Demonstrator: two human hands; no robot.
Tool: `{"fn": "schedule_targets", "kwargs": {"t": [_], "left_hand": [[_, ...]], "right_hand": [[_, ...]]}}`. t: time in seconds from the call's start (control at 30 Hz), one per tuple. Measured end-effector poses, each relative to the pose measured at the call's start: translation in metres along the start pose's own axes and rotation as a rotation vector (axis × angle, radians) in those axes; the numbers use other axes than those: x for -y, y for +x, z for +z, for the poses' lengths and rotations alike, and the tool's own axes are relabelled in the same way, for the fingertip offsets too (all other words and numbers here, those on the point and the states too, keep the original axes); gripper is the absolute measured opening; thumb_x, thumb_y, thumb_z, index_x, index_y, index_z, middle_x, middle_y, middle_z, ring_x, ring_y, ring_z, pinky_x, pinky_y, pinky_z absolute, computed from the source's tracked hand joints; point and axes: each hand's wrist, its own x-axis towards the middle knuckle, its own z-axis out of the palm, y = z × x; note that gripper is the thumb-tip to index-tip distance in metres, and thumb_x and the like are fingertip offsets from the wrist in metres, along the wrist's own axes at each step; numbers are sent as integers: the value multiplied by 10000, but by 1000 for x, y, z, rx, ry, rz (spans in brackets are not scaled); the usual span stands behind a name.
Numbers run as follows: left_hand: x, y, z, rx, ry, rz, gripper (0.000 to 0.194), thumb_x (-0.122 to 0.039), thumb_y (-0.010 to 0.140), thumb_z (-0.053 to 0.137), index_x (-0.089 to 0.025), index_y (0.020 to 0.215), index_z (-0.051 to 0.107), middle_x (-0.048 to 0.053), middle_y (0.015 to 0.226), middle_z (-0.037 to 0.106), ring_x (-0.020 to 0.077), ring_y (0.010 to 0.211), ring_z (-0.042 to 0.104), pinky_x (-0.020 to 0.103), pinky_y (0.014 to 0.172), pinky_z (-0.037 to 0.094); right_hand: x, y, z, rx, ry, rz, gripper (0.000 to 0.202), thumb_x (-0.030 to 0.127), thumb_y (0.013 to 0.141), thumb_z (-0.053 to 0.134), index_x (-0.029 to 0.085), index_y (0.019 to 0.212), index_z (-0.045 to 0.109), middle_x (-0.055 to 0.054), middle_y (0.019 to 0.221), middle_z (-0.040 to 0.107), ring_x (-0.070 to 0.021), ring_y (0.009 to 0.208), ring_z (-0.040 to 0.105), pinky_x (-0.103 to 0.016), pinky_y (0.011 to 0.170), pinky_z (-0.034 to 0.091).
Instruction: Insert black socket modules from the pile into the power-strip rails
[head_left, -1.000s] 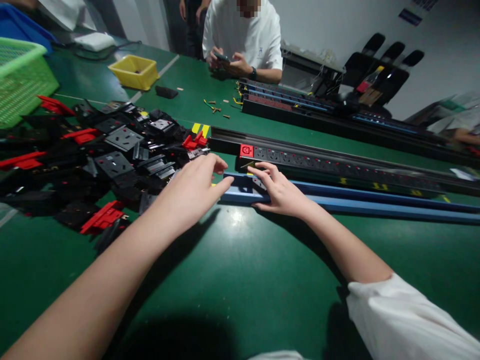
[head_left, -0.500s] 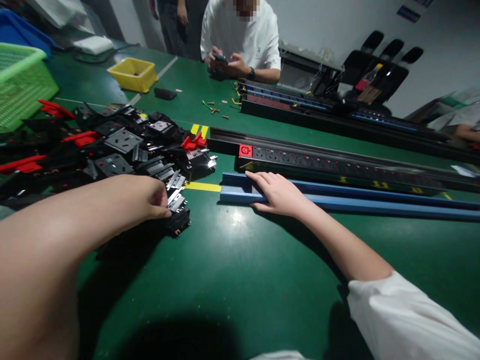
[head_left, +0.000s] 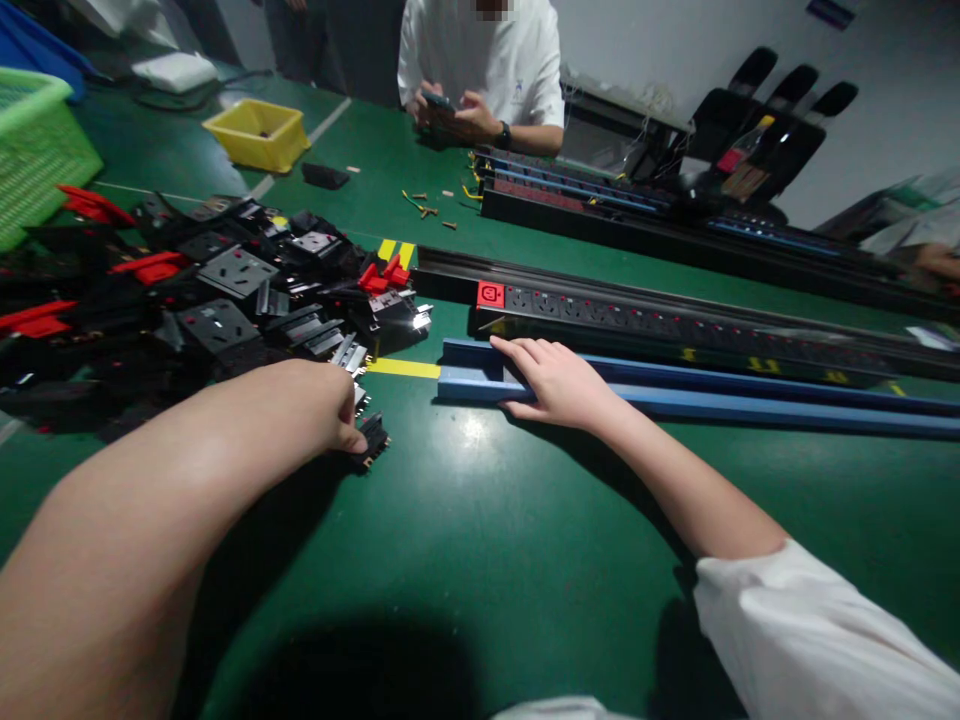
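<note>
Pinching a black module (head_left: 373, 442) in my left hand (head_left: 319, 408), my right hand (head_left: 559, 384) on the blue channel (head_left: 701, 403)

Well to the left of my left hand and beyond it sits a green basket (head_left: 45, 160). Nearer, just past my left wrist and knuckles, spreads a pile of black and red socket modules (head_left: 236, 275), jumbled at all angles. Past that pile, farther from me, stands a yellow bin (head_left: 259, 138).

My left hand is at the pile's near right edge, thumb and fingers closed on the black module, which pokes out to the right of my fingertips. A strip of yellow tape (head_left: 405, 369) runs just right of that hand, on the green table (head_left: 487, 550). Well beyond, a co-worker (head_left: 480, 70) holds a phone (head_left: 437, 100).

The blue channel begins just left of my right hand and stretches away to the right. My thumb lies at its near wall and my fingers reach over its far wall, around a partly hidden grey piece (head_left: 512, 374) inside; whether I grip or only rest there, I cannot tell. Just beyond my right hand lies a black socket strip (head_left: 675, 329), with a red socket (head_left: 490, 294) at its left end.
</note>
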Motion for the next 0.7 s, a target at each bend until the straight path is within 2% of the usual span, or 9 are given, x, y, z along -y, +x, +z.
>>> {"fn": "schedule_targets", "kwargs": {"t": [0.1, 0.17, 0.27, 0.33, 0.47, 0.6, 0.7], "left_hand": [[-14, -5, -4, 101, 0, -25, 181, -394, 638, 763, -216, 654, 733, 50, 669, 688, 201, 596, 599, 286, 608, 444], [-18, -5, -2, 97, 8, -55, 239, -448, 623, 790, -223, 692, 744, 71, 732, 702, 229, 646, 614, 318, 644, 464], [-15, 3, 8, 11, 33, -85, 365, -585, 598, 793, -245, 724, 748, 87, 756, 690, 273, 675, 619, 390, 675, 488], [-9, 10, 17, -51, 46, -54, 431, -664, 587, 770, -250, 706, 738, 81, 694, 655, 290, 656, 610, 439, 682, 498], [-2, 18, 27, -128, 35, -9, 501, -726, 534, 772, -242, 644, 698, 55, 580, 576, 296, 616, 602, 487, 674, 515], [-16, 11, 22, -163, 36, -63, 576, -754, 460, 785, -219, 624, 648, 61, 563, 558, 318, 615, 615, 535, 655, 529], [-33, 1, 14, -220, -12, -62, 564, -693, 449, 821, -222, 585, 543, 63, 579, 560, 350, 652, 644, 574, 660, 535]], "right_hand": [[0, 0, 0, 5, -1, 3, 818, 423, 868, 632, 133, 1551, 288, -185, 1392, 557, -347, 1181, 575, -486, 960, 489], [1, 0, 0, 5, 0, 4, 817, 421, 869, 631, 134, 1552, 286, -186, 1395, 555, -349, 1186, 573, -488, 963, 488], [0, 0, 1, -2, 4, 5, 813, 426, 876, 621, 141, 1555, 279, -187, 1396, 556, -353, 1179, 576, -495, 953, 490], [0, 0, 1, -3, 4, 4, 815, 430, 876, 621, 147, 1557, 276, -186, 1395, 557, -355, 1173, 578, -497, 945, 492], [0, 0, 2, 0, -1, 3, 819, 430, 876, 621, 141, 1559, 274, -186, 1398, 555, -354, 1168, 579, -494, 938, 492], [0, 0, 2, 0, -3, 3, 822, 425, 873, 626, 136, 1558, 276, -187, 1396, 555, -351, 1173, 577, -487, 943, 490], [0, 0, 2, -3, -3, 2, 819, 430, 875, 624, 138, 1558, 277, -187, 1388, 561, -350, 1167, 579, -488, 940, 490]]}}
